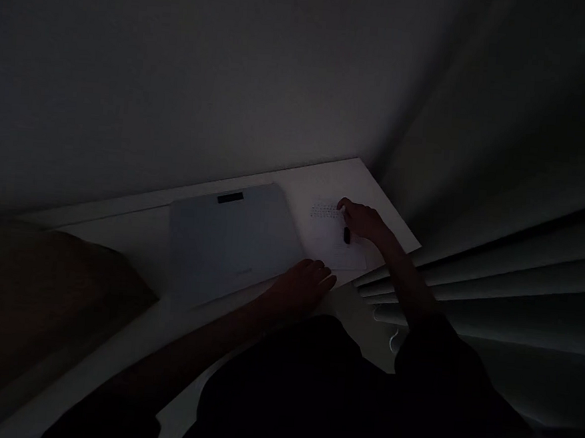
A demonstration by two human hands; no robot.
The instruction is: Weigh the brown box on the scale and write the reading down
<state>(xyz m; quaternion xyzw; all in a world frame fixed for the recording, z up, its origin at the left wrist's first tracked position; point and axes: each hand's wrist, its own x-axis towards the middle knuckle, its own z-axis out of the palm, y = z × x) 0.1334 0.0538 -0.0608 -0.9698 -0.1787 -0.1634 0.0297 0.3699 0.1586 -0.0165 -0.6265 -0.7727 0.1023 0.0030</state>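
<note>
- My right hand point(362, 220) rests on a sheet of paper point(334, 238) at the far right corner of the white tabletop point(136, 235); its fingers are curled around a dark pen point(346, 235), whose tip end points down at the sheet.
- Faint rows of marks show on the paper just left of my right fingertips; the light is too dim for me to read them.
- My left hand point(305, 283) lies flat, fingers loosely spread and holding nothing, at the near edge of the paper, by the near right corner of a pale grey closed folder or laptop point(230, 245).
- That grey slab lies left of the paper, with a small dark label point(230, 198) near its far edge.
- Window blinds point(469, 278) hang right of the tabletop, a plain wall point(182, 71) stands behind it.
</note>
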